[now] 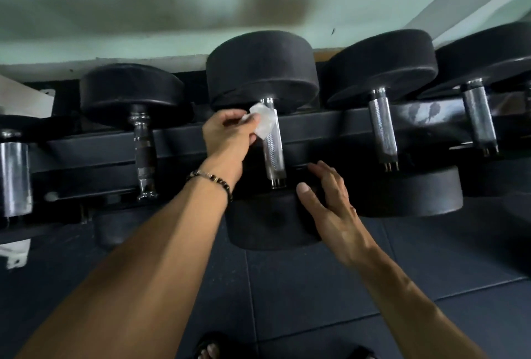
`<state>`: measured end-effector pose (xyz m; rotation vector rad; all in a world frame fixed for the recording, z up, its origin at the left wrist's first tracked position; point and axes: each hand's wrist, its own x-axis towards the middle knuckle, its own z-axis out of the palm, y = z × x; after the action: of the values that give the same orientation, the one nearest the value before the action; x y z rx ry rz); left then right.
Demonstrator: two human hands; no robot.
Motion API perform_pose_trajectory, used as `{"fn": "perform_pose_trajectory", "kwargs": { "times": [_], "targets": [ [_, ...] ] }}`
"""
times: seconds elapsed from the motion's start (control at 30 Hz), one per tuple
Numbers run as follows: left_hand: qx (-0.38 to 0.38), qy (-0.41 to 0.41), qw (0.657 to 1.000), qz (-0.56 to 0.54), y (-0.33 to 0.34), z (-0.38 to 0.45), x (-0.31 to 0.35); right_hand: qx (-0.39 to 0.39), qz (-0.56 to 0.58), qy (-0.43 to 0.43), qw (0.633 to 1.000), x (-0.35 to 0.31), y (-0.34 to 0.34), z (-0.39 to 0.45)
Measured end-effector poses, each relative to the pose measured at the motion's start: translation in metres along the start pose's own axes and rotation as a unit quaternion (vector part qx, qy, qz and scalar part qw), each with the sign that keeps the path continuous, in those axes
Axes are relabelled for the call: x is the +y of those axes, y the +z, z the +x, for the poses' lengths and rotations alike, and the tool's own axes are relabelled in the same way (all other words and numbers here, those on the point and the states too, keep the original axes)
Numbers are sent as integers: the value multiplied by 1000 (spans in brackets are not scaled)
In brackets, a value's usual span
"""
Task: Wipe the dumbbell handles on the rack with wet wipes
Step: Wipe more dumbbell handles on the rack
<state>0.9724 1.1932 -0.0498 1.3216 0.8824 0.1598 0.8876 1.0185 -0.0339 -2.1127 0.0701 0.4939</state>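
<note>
Left hand [227, 134] pinching a wet wipe [263, 120] against the knurled handle [273, 145], right hand [330, 203] spread flat on the near dumbbell head [267, 223], feet cut off below.

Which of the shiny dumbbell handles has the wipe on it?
The middle handle, under the tallest black weight. The left hand presses the white wet wipe against its top; the other handles are bare and untouched.

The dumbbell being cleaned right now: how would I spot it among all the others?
Find the black rack along the pale green wall. The dumbbell sits mid-row. Only its handle has a white wet wipe pressed on it by the left hand, while the right hand rests on its near weight.
</note>
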Motion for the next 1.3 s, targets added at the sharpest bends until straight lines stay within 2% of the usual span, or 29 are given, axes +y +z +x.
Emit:
{"fn": "perform_pose_trajectory", "kwargs": {
  "times": [0.07,0.17,0.27,0.33,0.4,0.5,0.57,0.67,0.77,0.87,0.93,1.13,1.23,1.3],
  "targets": [
    [30,34,999,10,10,7,-9,-3,7,-9,1000,5,3,0],
    [53,103,986,122,7,6,-14,19,6,-31,999,9,5,0],
    [38,116,963,241,6,2,-5,26,-1,-48,999,11,7,0],
    [19,101,962,253,10,1,1,23,2,-50,998,12,7,0],
    [4,60,976,211,13,-1,3,24,6,-55,998,14,7,1],
    [-18,64,970,232,14,5,1,25,7,-63,998,17,8,2],
    [-15,37,979,201,16,19,-1,29,4,-72,997,18,9,2],
    [-83,-64,987,118,2,14,-12,29,1,-69,997,20,9,2],
    [-159,-96,977,109,-14,2,-17,35,-7,-77,996,19,10,1],
    [-93,-114,989,-22,9,16,-1,40,-11,-82,996,19,10,2],
    [-74,-152,981,-93,22,20,3,42,-11,-83,996,20,10,2],
    [-255,-196,947,7,-6,6,-23,43,-10,-85,995,21,9,1],
    [-186,-205,958,-79,4,33,-11,42,-13,-88,995,20,11,1],
    [-179,-197,960,-88,11,42,-10,48,-14,-89,995,21,11,2]
  ]
}}
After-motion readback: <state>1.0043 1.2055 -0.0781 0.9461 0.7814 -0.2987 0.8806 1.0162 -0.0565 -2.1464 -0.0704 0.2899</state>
